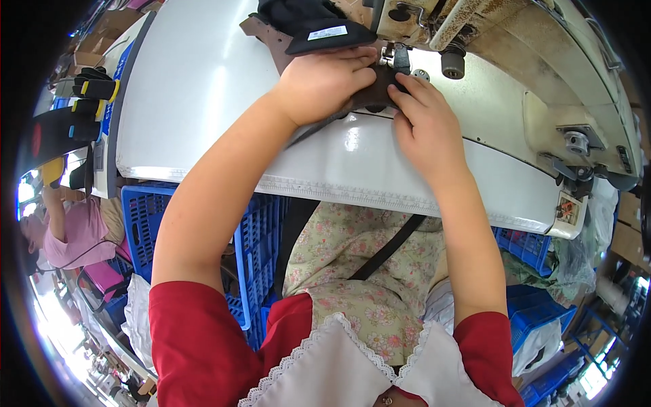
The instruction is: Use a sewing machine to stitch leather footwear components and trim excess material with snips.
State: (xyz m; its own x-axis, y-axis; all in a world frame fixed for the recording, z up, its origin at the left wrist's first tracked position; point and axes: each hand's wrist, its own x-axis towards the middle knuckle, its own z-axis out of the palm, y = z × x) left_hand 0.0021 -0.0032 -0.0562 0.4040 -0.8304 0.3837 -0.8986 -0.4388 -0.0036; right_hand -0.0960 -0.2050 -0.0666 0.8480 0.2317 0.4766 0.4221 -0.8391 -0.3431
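A dark brown piece of material (369, 91) lies under the presser foot (388, 55) of a sewing machine (515, 47). Joined to it or resting on it, I cannot tell which, is a black cap-like piece (298, 17) with a white label on its curved edge. My left hand (325, 81) is closed over the brown material just left of the foot, fingers pressed together and partly under the black piece. To the right of the foot, my right hand (424, 119) has its bent fingertips and thumb on the material's edge. The needle point is hidden.
A ruler strip runs along the front edge of the white table (183, 122). Blue plastic crates (146, 224) stand below on both sides. Further left, a person in a pink top (85, 234) sits by another table holding yellow-and-black thread spools (98, 89).
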